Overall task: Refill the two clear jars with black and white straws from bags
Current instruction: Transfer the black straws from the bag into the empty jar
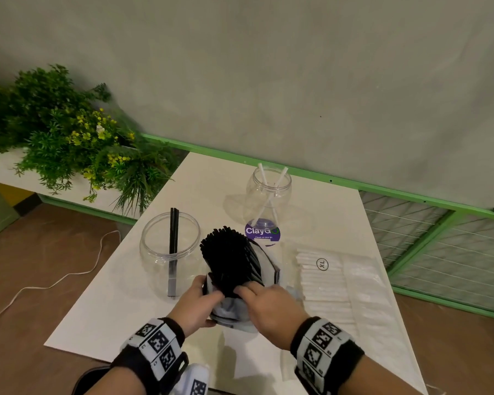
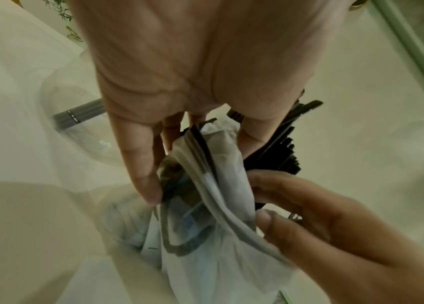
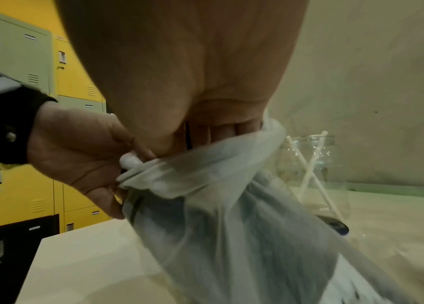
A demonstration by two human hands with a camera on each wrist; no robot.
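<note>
Fanning out of a crumpled clear bag [image 1: 228, 309], a bundle of black straws [image 1: 230, 260] stands tilted near the middle of the worktop [image 1: 120, 303], toward its near edge. The left hand [image 1: 194, 302] pinches the bag's plastic beside the bundle, and the right hand [image 1: 268, 306] curls its fingers over the straws' lower part. Only the head view takes in both jars: the left jar [image 1: 169, 246] holding a few black straws just left of the bundle, and the far jar [image 1: 268, 195] with two crossed white straws, near the far edge. A bag of white straws [image 1: 331, 283] lies toward the right edge. Only the right wrist view shows yellow and grey lockers [image 3: 18, 133].
</note>
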